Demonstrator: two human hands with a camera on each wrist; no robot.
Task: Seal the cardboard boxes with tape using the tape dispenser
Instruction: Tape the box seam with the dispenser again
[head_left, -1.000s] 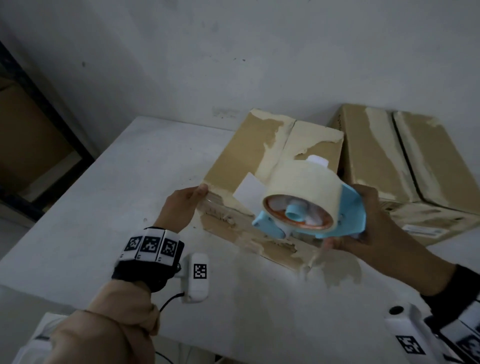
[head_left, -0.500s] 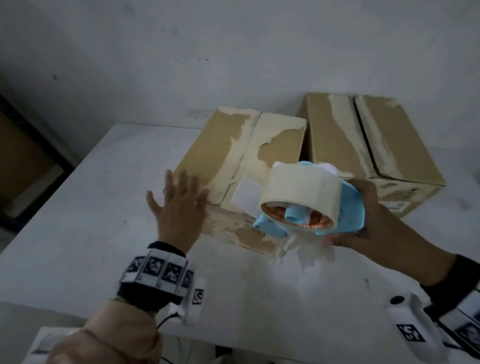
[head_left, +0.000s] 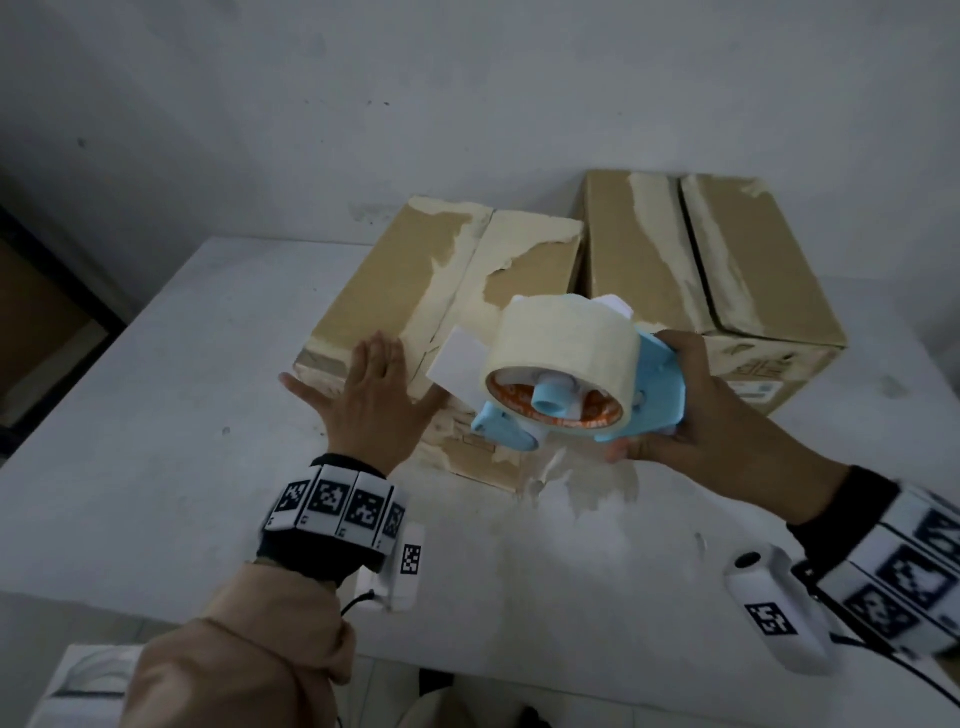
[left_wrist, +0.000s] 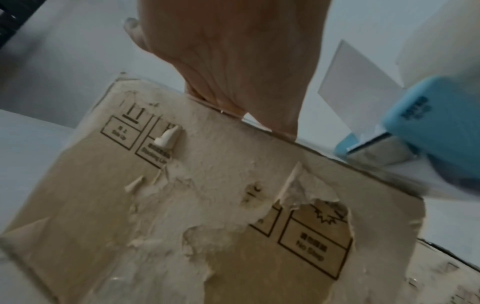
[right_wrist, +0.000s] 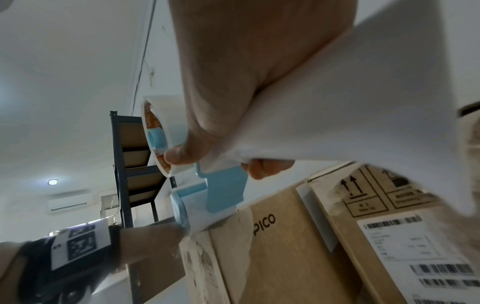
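Head view: left hand (head_left: 375, 395) flat, fingers straight and spread, palm down on near top edge of left box (head_left: 447, 291). Half a second back, raised above that box with fingers fanned; a full second back, curled at its near corner. Right hand (head_left: 691, 410) wrapped round blue tape dispenser (head_left: 561, 384), held tilted over near right corner of same box, roll facing camera; held much the same in both earlier frames. Second box (head_left: 696, 260) just beside on white table (head_left: 156, 415), torn tape along both tops.

Left wrist view: palm (left_wrist: 233, 61) pressed over box's top edge; dispenser (left_wrist: 436, 127) close at right.

Right wrist view: thumb and fingers (right_wrist: 182, 156) clamped on dispenser handle (right_wrist: 337, 102); dispenser mouth at box edge beside left hand (right_wrist: 153, 244).
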